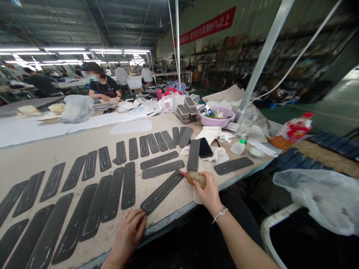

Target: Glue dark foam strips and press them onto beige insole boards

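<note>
My right hand [208,192] is closed round a small amber glue bottle [195,177] whose red nozzle touches the far end of a long black strip [162,191]. That strip lies slanted near the table's front edge. My left hand [129,233] rests flat on the table, fingers together, with its fingertips on the strip's near end. To the left, several more black strips [92,209] lie in rows, shiny with glue.
The brown worktable [84,145] carries a black phone [205,148], a purple bowl [215,116], stacks of grey pieces [186,109], a red-labelled bottle [291,131] and a clear plastic bag [322,198] at right. A metal pole [263,56] rises behind. Other people sit at far tables.
</note>
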